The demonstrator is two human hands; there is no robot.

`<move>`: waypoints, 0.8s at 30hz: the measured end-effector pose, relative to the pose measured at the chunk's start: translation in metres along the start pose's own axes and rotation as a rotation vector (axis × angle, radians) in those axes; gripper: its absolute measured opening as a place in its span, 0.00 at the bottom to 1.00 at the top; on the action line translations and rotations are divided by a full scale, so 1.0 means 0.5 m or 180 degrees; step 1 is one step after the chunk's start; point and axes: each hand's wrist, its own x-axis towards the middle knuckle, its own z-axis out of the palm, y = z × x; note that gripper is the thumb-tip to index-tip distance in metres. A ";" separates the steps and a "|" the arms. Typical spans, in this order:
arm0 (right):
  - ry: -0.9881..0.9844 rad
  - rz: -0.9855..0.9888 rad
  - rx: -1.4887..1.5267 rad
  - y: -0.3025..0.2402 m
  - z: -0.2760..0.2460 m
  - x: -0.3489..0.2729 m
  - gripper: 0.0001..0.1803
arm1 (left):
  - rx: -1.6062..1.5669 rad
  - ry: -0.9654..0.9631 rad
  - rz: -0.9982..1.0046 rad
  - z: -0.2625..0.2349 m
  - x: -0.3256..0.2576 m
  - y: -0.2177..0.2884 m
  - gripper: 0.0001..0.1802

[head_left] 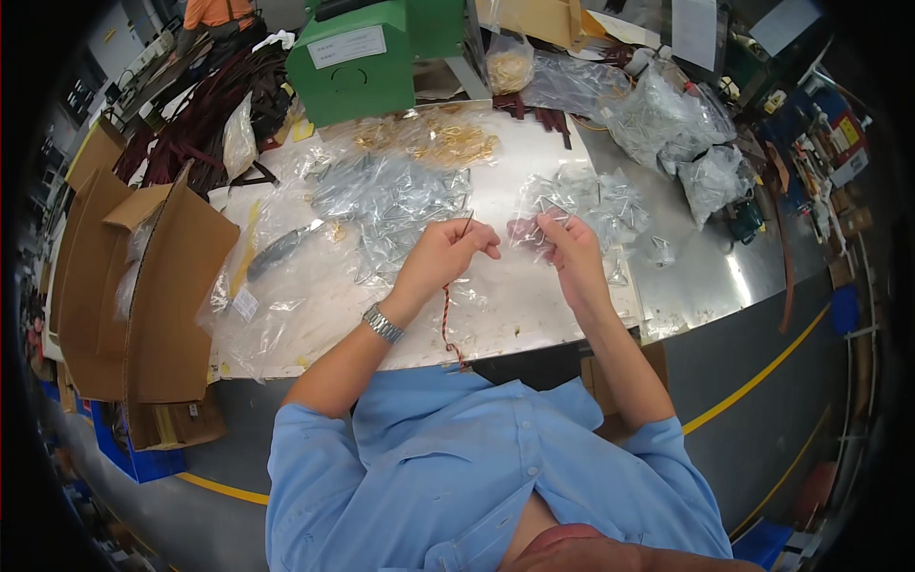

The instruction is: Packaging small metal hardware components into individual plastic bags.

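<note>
My left hand (446, 250), with a metal watch on its wrist, is closed above the white tabletop. A thin dark rod (468, 223) sticks up from its fingers; the rest of it is hidden. Below that hand hangs a red-and-white twisted cord (446, 319), reaching the table's front edge. My right hand (577, 250) is closed in a pinch at a clear plastic bag (543, 202) holding silvery wire pieces. To the left, beyond my left wrist, lies a larger clear bag of bent metal wire pieces (391, 195).
A green machine (353, 71) stands at the back. Gold-coloured rings (457, 143) lie in front of it. An opened cardboard box (176, 296) is at the left edge, beside dark strips (195, 129). More filled clear bags (662, 114) rest on the metal table (696, 276) at right.
</note>
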 end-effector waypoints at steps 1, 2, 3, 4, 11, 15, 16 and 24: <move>0.0030 -0.0129 0.0277 -0.009 0.008 -0.008 0.12 | -0.0154 -0.0147 0.0051 0.013 -0.008 0.000 0.11; 0.0062 -0.0263 0.0555 -0.014 0.013 -0.015 0.12 | -0.0307 -0.0298 0.0098 0.025 -0.015 0.000 0.11; 0.0109 -0.0284 0.0555 0.001 0.010 -0.016 0.12 | -0.0303 -0.0349 0.0101 0.033 -0.019 0.000 0.11; -0.0001 -0.0333 0.0379 0.018 0.010 -0.014 0.14 | -0.0225 -0.0531 0.0019 0.038 -0.023 0.003 0.11; -0.0173 -0.0030 0.0363 0.026 0.022 -0.050 0.24 | -0.1055 -0.0777 -0.0309 0.043 -0.033 -0.023 0.08; 0.0048 -0.0109 0.0454 -0.011 0.055 -0.060 0.28 | -0.1212 -0.0851 -0.0221 0.040 -0.039 -0.022 0.08; 0.0079 -0.0192 0.0605 -0.019 0.062 -0.064 0.27 | -0.1253 -0.0873 -0.0222 0.039 -0.040 -0.022 0.09; -0.0067 -0.0011 -0.0069 0.023 0.028 -0.047 0.22 | -0.0367 -0.0769 0.0026 0.031 -0.046 0.009 0.12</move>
